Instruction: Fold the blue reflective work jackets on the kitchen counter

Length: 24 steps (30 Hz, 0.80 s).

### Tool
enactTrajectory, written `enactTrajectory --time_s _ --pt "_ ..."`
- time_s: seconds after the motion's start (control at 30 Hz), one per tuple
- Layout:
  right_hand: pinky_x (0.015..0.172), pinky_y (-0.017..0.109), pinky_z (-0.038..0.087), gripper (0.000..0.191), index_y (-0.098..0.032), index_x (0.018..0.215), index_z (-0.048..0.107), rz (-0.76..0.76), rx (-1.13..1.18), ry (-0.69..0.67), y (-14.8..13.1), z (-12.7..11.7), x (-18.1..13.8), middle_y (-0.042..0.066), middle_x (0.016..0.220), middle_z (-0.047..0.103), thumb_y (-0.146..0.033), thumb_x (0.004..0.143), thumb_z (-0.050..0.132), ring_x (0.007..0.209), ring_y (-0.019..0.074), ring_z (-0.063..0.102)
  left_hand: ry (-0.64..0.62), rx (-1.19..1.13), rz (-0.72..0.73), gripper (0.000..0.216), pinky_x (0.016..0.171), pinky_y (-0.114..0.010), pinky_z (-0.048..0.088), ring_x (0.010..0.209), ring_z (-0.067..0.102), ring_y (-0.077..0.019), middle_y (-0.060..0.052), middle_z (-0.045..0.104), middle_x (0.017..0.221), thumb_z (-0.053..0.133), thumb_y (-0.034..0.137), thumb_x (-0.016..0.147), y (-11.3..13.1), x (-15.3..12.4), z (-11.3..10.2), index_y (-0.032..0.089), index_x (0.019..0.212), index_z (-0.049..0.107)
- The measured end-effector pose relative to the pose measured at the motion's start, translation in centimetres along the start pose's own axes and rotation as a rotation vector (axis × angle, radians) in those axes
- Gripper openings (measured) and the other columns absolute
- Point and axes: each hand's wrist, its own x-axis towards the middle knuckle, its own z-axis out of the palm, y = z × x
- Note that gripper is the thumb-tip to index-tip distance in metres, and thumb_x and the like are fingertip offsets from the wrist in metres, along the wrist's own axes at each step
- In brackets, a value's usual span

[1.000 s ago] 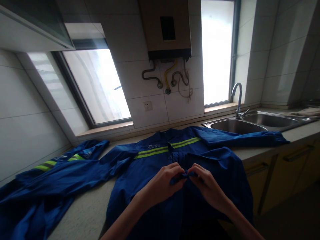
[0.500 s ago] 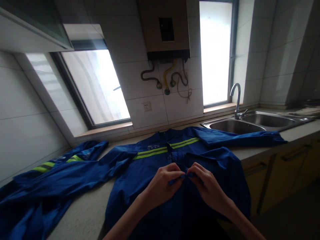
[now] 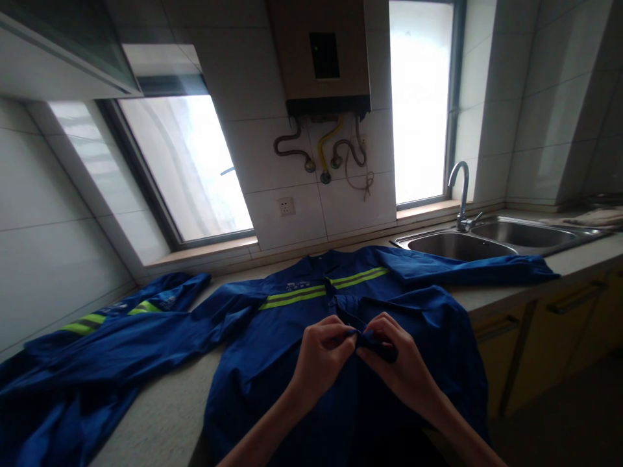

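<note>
A blue work jacket (image 3: 263,363) with yellow-green and grey stripes lies spread over the counter, its lower part toward me. At its front opening, my left hand (image 3: 324,350) pinches one edge of the cloth between thumb and fingers. Close beside it, my right hand (image 3: 396,347) is closed on the other front edge, a fold of blue cloth bunched in its fingers. The fingertips of both hands nearly meet. Whether a button sits between them is too dark and small to tell.
More blue striped clothing (image 3: 87,363) lies at the left on the pale counter (image 3: 156,415). A double steel sink (image 3: 457,246) with a faucet (image 3: 460,188) stands at the right, touched or nearly touched by a jacket sleeve. Yellow cabinets (image 3: 549,344) sit below. A water heater (image 3: 321,58) hangs above.
My left hand has turned slightly more upright. My right hand has shifted its grip, folding more of the jacket edge into its fingers. The spread jacket has hardly moved.
</note>
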Motion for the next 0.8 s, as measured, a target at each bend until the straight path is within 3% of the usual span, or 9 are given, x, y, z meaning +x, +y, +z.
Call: enactTrajectory --time_s 0.17,0.4,0.57,0.8 --pt "0.068 0.023 0.046 0.027 -0.022 0.1 0.059 -0.031 -0.022 -0.001 -0.6 -0.1 0.5 0.003 0.106 0.055 -0.03 0.075 0.067 0.086 0.0143 0.056 0.017 -0.074 0.003 0.014 0.054 -0.019 0.038 0.063 0.052 -0.0109 -0.002 0.059 0.069 0.062 0.021 0.074 0.0 0.1 -0.1 0.015 0.074 0.074" --pt "0.053 0.018 0.042 0.011 -0.019 0.086 0.062 -0.027 0.049 -0.029 -0.5 -0.1 0.4 0.003 0.094 0.058 -0.025 0.077 0.063 0.077 0.0125 0.057 -0.024 -0.051 0.011 0.015 0.056 -0.018 0.044 0.066 0.057 -0.0121 -0.003 0.062 0.075 0.061 0.019 0.073 0.9 -0.2 -0.1 0.016 0.079 0.075" --pt "0.051 0.017 0.042 0.006 -0.018 0.081 0.063 -0.035 0.073 -0.012 -0.4 0.1 0.5 0.003 0.087 0.057 -0.023 0.077 0.062 0.074 0.012 0.056 -0.076 0.025 0.003 0.014 0.063 -0.021 0.048 0.072 0.061 -0.0147 -0.004 0.065 0.077 0.064 0.024 0.074 1.1 0.0 -0.5 0.017 0.079 0.074" --pt "0.05 0.018 0.04 0.011 -0.017 0.075 0.06 -0.035 0.05 0.041 -0.3 0.7 0.4 0.001 0.079 0.051 -0.028 0.079 0.062 0.068 0.0105 0.052 -0.005 0.115 -0.004 0.021 0.061 -0.022 0.044 0.068 0.059 -0.0146 -0.003 0.064 0.072 0.066 0.035 0.074 1.4 0.0 -0.5 0.016 0.066 0.07"
